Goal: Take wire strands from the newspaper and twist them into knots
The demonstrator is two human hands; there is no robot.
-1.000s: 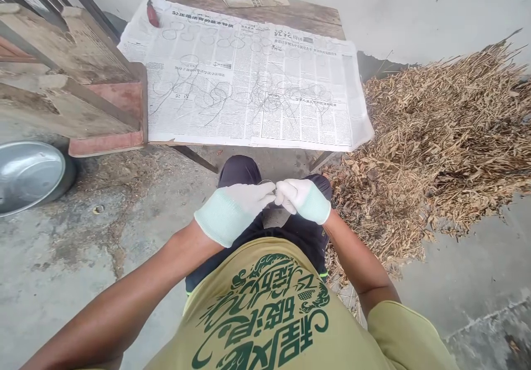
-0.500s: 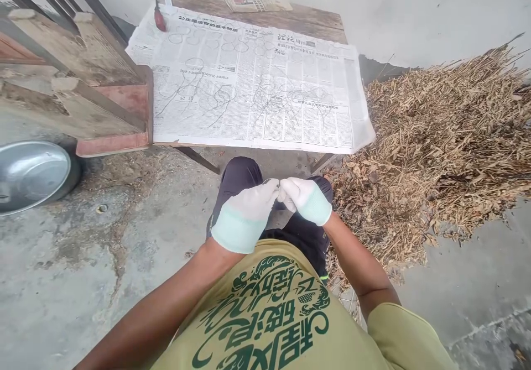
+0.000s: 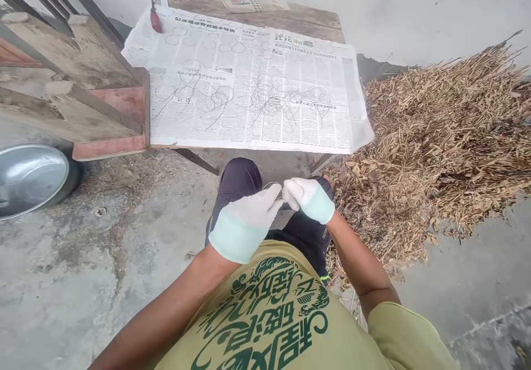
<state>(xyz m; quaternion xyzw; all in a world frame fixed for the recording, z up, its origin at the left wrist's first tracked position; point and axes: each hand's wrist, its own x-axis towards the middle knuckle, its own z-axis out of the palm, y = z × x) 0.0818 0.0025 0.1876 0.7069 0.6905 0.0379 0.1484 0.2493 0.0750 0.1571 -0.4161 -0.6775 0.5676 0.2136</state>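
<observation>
Both of my hands wear white gloves and meet over my knees. My left hand [image 3: 248,217] and my right hand [image 3: 309,198] are closed in pinches, fingertips touching, on a thin wire loop [image 3: 271,185] that arcs just above them. Ahead stands a low wooden table [image 3: 290,16] covered by a newspaper [image 3: 249,82]. On the paper lie several finished wire rings [image 3: 199,41] in rows at the back and a tangle of loose wire [image 3: 269,102] nearer me.
A red-handled tool [image 3: 155,20] lies at the table's far left corner. A metal basin [image 3: 33,176] sits on the concrete floor at left, beside a wooden frame [image 3: 83,93]. A heap of dry straw [image 3: 448,137] fills the right side.
My hands stay pinched together on the wire; the left wrist has drawn closer to my body and turned a little. The camera view shifted slightly.
</observation>
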